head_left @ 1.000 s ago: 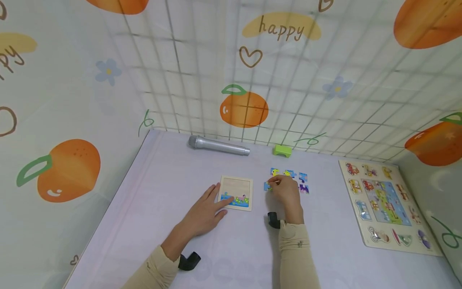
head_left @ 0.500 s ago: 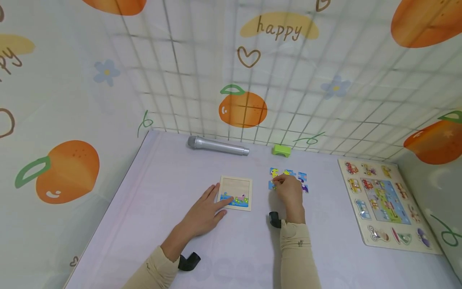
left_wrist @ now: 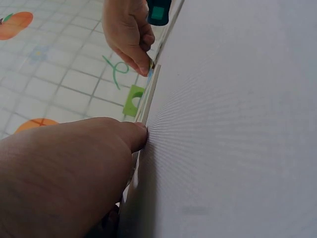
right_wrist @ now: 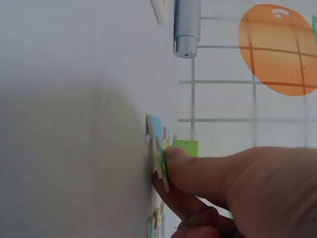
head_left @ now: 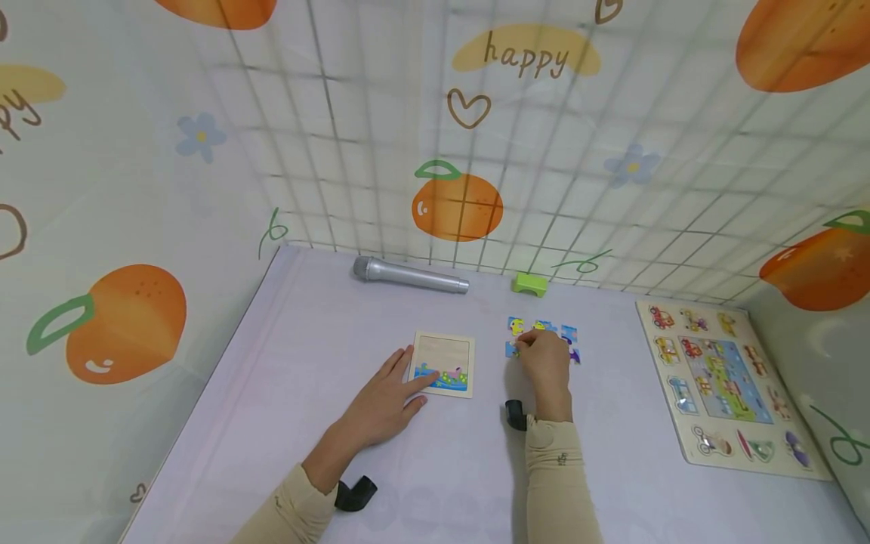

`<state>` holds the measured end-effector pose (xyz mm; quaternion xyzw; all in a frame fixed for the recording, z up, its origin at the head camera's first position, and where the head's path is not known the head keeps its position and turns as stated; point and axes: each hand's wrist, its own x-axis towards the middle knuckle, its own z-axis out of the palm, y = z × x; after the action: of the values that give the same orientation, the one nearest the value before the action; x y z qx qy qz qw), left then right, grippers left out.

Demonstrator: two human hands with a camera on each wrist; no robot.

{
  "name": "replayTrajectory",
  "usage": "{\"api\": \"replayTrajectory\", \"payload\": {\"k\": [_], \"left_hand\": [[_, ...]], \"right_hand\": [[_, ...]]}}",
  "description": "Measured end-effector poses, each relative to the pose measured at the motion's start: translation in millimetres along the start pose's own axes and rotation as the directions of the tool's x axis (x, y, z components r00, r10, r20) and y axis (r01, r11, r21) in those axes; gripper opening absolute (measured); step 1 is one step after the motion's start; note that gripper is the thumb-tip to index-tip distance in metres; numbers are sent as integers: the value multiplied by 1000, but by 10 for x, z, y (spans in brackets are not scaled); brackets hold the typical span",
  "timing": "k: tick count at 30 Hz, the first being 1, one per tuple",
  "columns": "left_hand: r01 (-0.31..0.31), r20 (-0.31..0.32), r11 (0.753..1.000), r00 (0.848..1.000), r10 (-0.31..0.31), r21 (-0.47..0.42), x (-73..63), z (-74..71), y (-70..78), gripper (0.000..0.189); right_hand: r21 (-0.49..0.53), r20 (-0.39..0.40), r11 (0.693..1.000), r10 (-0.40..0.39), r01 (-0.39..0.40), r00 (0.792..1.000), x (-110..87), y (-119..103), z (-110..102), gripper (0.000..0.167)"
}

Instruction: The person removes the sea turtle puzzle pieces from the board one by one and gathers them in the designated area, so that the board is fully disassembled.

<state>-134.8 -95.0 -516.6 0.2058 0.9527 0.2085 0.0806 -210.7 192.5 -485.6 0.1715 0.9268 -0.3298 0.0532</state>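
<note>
My left hand (head_left: 384, 404) lies with fingers spread on the left side of a square wooden puzzle tray (head_left: 470, 363). One finger rests on the blue strip of fitted pieces along its near side; the rest of its base is bare wood. To the right of the tray, my right hand (head_left: 546, 367) pinches a puzzle piece (right_wrist: 159, 151) between thumb and fingers, seen edge-on in the right wrist view. Loose puzzle pieces (head_left: 569, 333) in blue, yellow and purple lie in rows around that hand, which partly hides them.
A silver toy microphone (head_left: 411, 275) lies at the back, beside a green arched block (head_left: 530, 284). On the right is a large wooden picture board (head_left: 730, 385) with vehicle and other pictures. A printed cloth wall (head_left: 381, 151) rises behind the table.
My right hand has shifted slightly right among the loose pieces, and the blue piece by its fingertips has moved right too. The left hand stays on the tray.
</note>
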Motion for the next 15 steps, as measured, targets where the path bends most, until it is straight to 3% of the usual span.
{"api": "replayTrajectory", "payload": {"k": [8, 15], "left_hand": [[-5, 1, 1000, 1000, 5, 5, -1, -6, 8, 45], [-107, -14, 993, 994, 108, 54, -9, -5, 3, 48]], "right_hand": [[1, -11, 1000, -3, 4, 1000, -11, -6, 0, 17], [-7, -30, 1000, -7, 7, 1000, -37, -17, -2, 16]]}}
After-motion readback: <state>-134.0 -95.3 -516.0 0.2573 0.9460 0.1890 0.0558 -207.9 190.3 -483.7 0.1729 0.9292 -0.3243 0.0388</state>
